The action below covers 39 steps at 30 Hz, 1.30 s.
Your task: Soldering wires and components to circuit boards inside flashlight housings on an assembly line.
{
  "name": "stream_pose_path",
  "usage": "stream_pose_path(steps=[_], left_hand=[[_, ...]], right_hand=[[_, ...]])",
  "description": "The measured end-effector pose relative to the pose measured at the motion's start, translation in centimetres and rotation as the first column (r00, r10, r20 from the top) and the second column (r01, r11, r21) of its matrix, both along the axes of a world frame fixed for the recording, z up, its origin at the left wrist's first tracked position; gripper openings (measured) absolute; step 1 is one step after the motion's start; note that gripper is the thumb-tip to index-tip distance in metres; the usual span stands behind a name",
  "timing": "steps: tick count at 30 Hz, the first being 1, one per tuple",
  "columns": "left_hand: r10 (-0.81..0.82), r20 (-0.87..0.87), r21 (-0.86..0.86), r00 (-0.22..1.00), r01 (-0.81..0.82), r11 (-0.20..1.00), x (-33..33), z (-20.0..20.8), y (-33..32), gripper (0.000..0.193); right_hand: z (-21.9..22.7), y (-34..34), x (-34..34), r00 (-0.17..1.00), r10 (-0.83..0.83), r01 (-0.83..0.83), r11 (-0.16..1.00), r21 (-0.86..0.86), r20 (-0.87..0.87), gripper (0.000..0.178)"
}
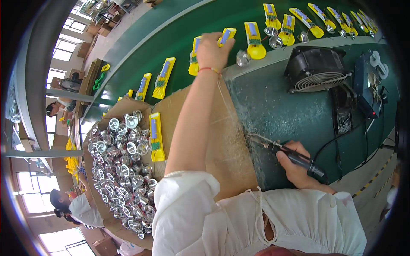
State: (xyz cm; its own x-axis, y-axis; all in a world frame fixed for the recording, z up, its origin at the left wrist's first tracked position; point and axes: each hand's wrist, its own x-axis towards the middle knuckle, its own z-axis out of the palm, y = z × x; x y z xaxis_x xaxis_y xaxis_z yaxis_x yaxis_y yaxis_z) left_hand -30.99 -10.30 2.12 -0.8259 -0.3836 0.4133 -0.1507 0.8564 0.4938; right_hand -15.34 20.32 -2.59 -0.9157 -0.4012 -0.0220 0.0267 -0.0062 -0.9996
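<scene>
My left hand (212, 52) reaches over the green conveyor belt (179, 47), fingers closed round a yellow flashlight housing (226, 36) with a blue-purple battery in it. Another yellow housing (194, 55) lies just left of that hand, partly covered by it. In my right hand (295, 164) is a soldering iron (299, 160) with a black handle, its tip pointing left above the dark green work surface. A yellow housing with battery and green circuit board (156, 136) rests on the cardboard (230, 149), left of my left forearm.
A pile of shiny reflector cups (124, 170) fills the left side. More yellow housings, some with wired reflectors, line the belt. A black fan (316, 68), a soldering station (366, 87) and cables stand at right. Other people (81, 207) work at far left.
</scene>
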Motion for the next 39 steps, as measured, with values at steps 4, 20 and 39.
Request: stream_pose_path(steps=[4,20,39], left_hand=[[-0.140,0.267,-0.207,0.954,0.199,0.958,-0.5,-2.0,-3.9,0.063],[0.365,-0.118,-0.020,0.923,-0.370,0.929,30.6,-0.4,6.3,0.048],[0.741,0.125,-0.147,0.660,-0.726,0.671,30.5,-1.9,-9.7,0.031]], right_hand=[[0.2,-0.4,-0.1,0.999,0.036,-0.036,0.999,0.000,0.032,0.015],[-0.8,-0.3,-0.5,0.995,-0.057,0.062,0.997,0.050,-0.083,0.015],[0.6,-0.4,1.5,0.983,-0.004,0.009,1.000,0.023,-0.183,0.015]])
